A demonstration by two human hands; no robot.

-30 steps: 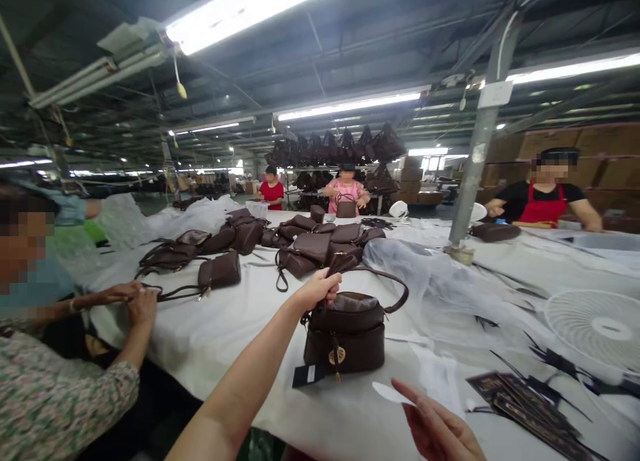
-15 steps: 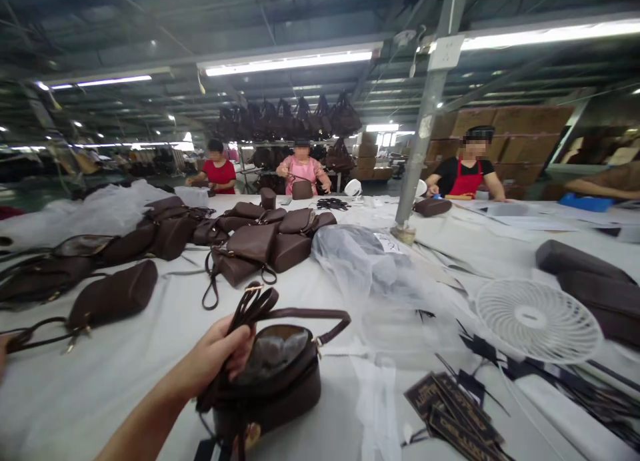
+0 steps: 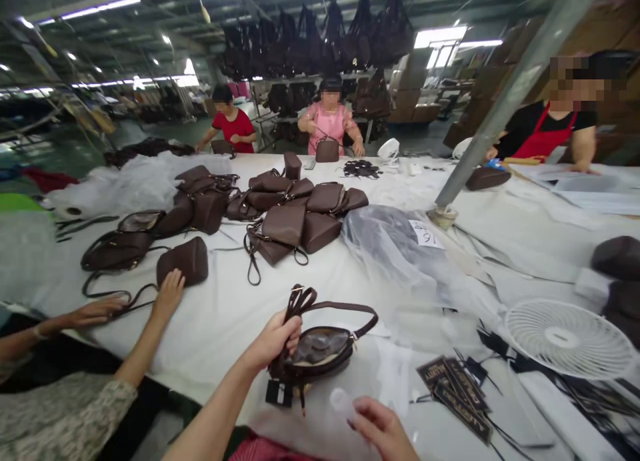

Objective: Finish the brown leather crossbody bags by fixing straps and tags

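Observation:
My left hand is closed around the bunched strap of a dark brown handbag, holding it over the white table. The bag's top is open, showing a shiny lining, and a black tag hangs below it. Low in the view, my right hand has thumb and fingers closed at a small, translucent white piece, blurred and of unclear kind. Beyond the bag lie several more brown handbags in a pile.
At left, a co-worker's hand rests on another brown bag. To the right are gold-lettered black tags and a white fan. A clear plastic bag lies near a metal post. Several people work across the table.
The view has turned left and down. My right hand has come into view with the white piece. A co-worker's hands now show at left. My left hand still grips the handbag's strap.

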